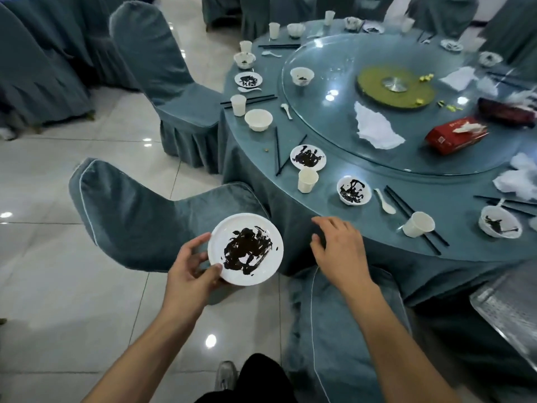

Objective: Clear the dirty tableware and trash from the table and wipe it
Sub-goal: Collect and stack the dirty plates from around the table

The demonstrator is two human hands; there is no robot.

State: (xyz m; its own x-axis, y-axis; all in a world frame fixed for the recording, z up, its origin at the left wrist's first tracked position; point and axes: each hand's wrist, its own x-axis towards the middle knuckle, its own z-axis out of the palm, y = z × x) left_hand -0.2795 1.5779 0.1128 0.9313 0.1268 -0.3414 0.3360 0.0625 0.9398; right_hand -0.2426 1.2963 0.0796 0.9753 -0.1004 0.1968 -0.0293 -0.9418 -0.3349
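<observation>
Holding a white plate (245, 249) smeared with dark sauce, the left hand (190, 270) grips its left rim: thumb on top of the rim, fingers curled beneath. Plate sits level, off the table, above the floor and the near chair (136, 216).

Right hand (338, 251) hovers palm down, fingers relaxed and slightly spread, holding nothing. It is just beside the hanging tablecloth (290, 196) at the table's near edge; contact cannot be told.

On the round table (453, 196), near edge, left to right:
- second sauce-smeared plate (308, 157), with black chopsticks (278, 151) just left of it
- paper cup (307, 180), upright, just below that plate
- bowl (354, 190) with dark residue
- white spoon (385, 201) beside the bowl
- another chopstick pair (406, 212)
- tipped cup (418, 224) lying on its side across those chopsticks
- further dirty bowl (499, 221) at far right

Further along the left rim: clean-looking bowl (258, 119), upright cup (238, 105), small dirty plate (248, 80).

Glass turntable (334, 132) in the centre carries a bowl (302, 76), crumpled napkin (374, 126) and red tissue pack (454, 136). More crumpled tissue (517, 175) lies at the right, off the turntable.

A second chair (165, 68) stands by the far left rim. A metal tray (505, 309) edge shows at lower right.
</observation>
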